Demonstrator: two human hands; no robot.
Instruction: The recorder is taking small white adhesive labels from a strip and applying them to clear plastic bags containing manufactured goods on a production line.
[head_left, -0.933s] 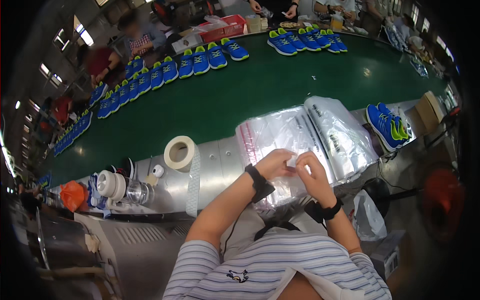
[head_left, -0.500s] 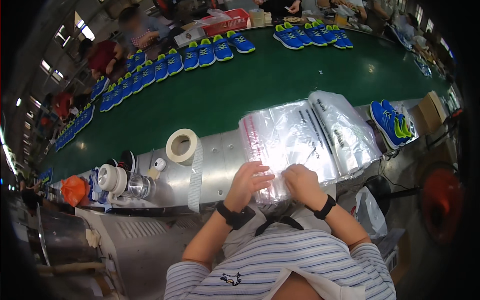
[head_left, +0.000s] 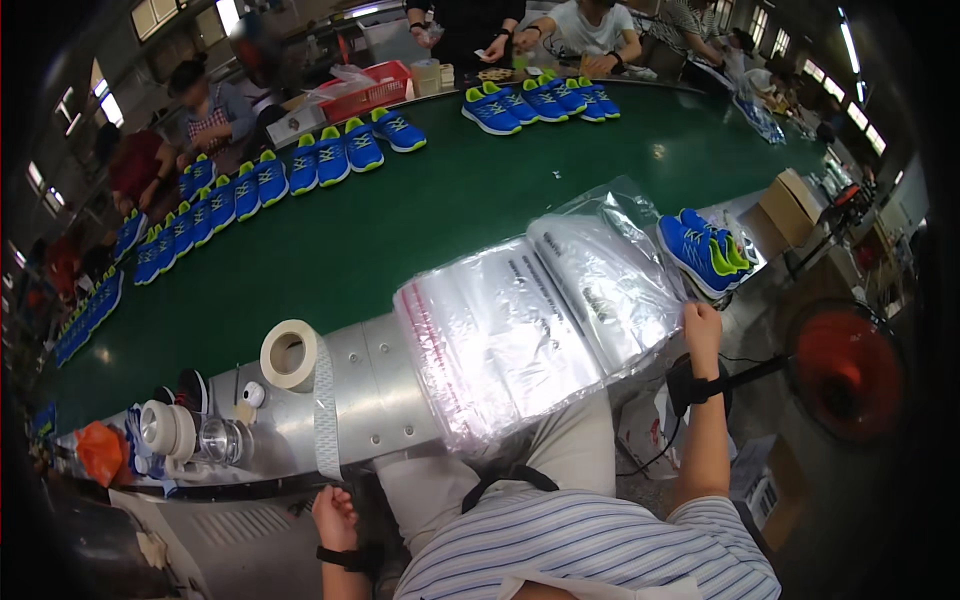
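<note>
A stack of clear plastic bags with dark printing lies across the metal bench edge in front of me. My right hand is closed on the right edge of the top plastic bag, whose film is drawn taut toward the fingers. Low on the left, my left hand has its fingers curled, just below the hanging end of a white printed strip. That strip comes off a cream-coloured roll. Whether the left fingers grip the strip's end cannot be made out.
Blue sneakers stand in rows along the green conveyor belt. One pair of sneakers sits right of the bags, before a cardboard box. Bottles and an orange bag are at left. Co-workers sit across the belt.
My hands have parted from the bag stack's near edge. The right moved to the bag's right edge and took hold; the left dropped leftward to the strip's end. The view shifted right.
</note>
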